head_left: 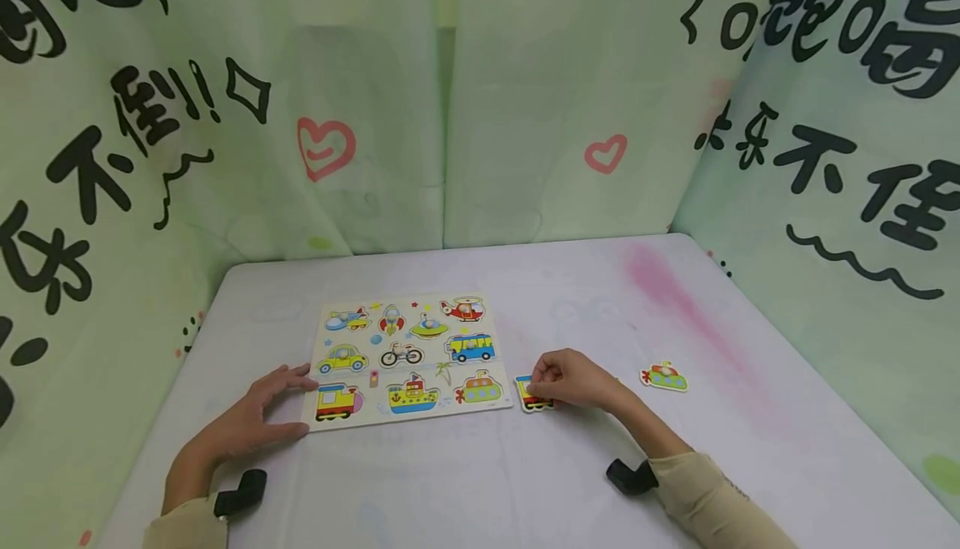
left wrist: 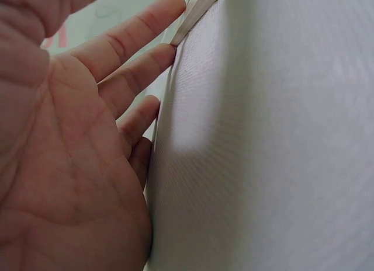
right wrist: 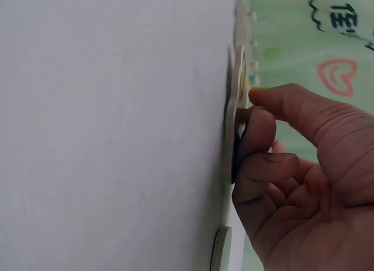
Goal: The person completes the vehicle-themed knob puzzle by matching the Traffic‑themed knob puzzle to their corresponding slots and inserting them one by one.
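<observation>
A wooden picture puzzle board [head_left: 442, 374] with vehicle pictures lies flat on the table. My left hand [head_left: 258, 411] rests at its left edge, fingers and thumb spread and touching the board's side; the left wrist view shows the extended fingers [left wrist: 125, 66] against that edge. Just off the board's right edge, my right hand [head_left: 573, 378] pinches the small knob of a train puzzle piece [head_left: 533, 403]. In the right wrist view this piece [right wrist: 234, 131] is seen edge-on, right at the table surface; whether it touches is unclear. A submarine puzzle piece [head_left: 664, 377] lies farther right.
White cloth covers the table [head_left: 465, 482], with a pink stain [head_left: 667, 282] at the back right. Green printed curtains [head_left: 517, 116] stand along the back and both sides. In the right wrist view, another piece's edge [right wrist: 222, 247] shows low down.
</observation>
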Tool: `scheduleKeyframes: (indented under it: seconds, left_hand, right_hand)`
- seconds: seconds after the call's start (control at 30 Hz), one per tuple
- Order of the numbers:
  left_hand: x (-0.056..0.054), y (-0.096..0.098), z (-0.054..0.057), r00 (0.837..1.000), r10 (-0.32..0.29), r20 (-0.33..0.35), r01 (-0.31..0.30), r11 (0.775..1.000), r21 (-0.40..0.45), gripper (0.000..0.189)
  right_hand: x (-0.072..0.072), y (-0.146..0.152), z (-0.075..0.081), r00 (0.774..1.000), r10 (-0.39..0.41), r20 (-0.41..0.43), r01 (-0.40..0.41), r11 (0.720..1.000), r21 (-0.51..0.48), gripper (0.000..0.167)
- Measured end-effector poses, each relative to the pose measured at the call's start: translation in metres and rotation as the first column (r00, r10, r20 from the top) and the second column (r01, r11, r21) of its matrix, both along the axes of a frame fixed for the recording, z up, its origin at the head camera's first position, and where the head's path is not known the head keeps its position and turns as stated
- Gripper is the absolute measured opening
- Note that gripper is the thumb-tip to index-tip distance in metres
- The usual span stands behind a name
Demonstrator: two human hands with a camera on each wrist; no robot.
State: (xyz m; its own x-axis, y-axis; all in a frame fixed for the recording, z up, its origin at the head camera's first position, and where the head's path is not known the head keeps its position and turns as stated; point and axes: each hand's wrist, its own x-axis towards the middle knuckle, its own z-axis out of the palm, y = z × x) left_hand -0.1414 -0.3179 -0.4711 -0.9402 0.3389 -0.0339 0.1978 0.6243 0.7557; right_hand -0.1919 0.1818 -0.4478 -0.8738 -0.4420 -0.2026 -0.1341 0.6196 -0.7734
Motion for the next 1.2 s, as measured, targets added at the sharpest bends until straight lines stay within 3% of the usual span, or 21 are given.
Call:
scheduleKeyframes:
  seconds: [0.27, 0.53, 0.9, 1.2]
  left_hand:
    - [0.0, 0.001, 0.002, 1.0, -0.001, 0.001, 0.001, 1.0, 0.002, 0.053]
    - [-0.001, 0.001, 0.002, 1.0, -0.001, 0.013, 0.001, 1.0, 0.008, 0.053]
    - [0.001, 0.002, 0.0, 1.0, -0.003, 0.011, 0.003, 1.0, 0.004, 0.052]
    - [0.002, 0.002, 0.002, 1.0, -0.004, 0.01, 0.004, 1.0, 0.011, 0.052]
  right_hand:
    - [0.002, 0.003, -0.001, 0.995, -0.093, 0.044, 0.096, 0.993, -0.067, 0.017]
    - [0.004, 0.0, 0.002, 0.989, -0.122, 0.084, 0.134, 0.98, -0.146, 0.021]
    - [0.009, -0.016, 0.01, 0.989, -0.096, 0.116, 0.121, 0.966, -0.23, 0.023]
    - [0.01, -0.031, 0.009, 0.993, 0.0, 0.119, 0.032, 0.963, -0.269, 0.02]
